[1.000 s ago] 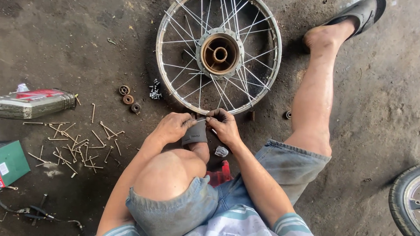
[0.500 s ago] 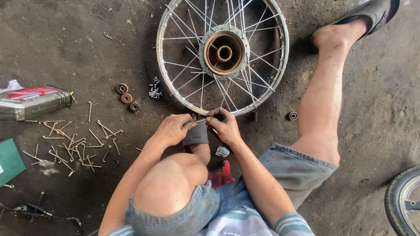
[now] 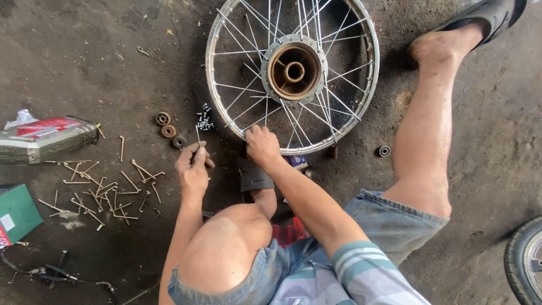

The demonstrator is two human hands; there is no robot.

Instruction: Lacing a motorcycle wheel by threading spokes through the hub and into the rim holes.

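Head view. Since the earlier frame, the left hand (image 3: 192, 167) has left the rim and drawn back toward the floor, where we see it pinching one thin spoke (image 3: 198, 135) between its fingertips. The right hand (image 3: 261, 145) rests closed on the near edge of the wheel (image 3: 234, 121), which lies flat on the ground; what its fingers press we cannot tell. Most spokes are already laced between hub (image 3: 294, 70) and rim. A scatter of loose spokes (image 3: 101, 189) lies to the left and a small heap of nipples (image 3: 203, 119) beside the rim, so we judge lacing unfinished. The wheel's far edge is cut off.
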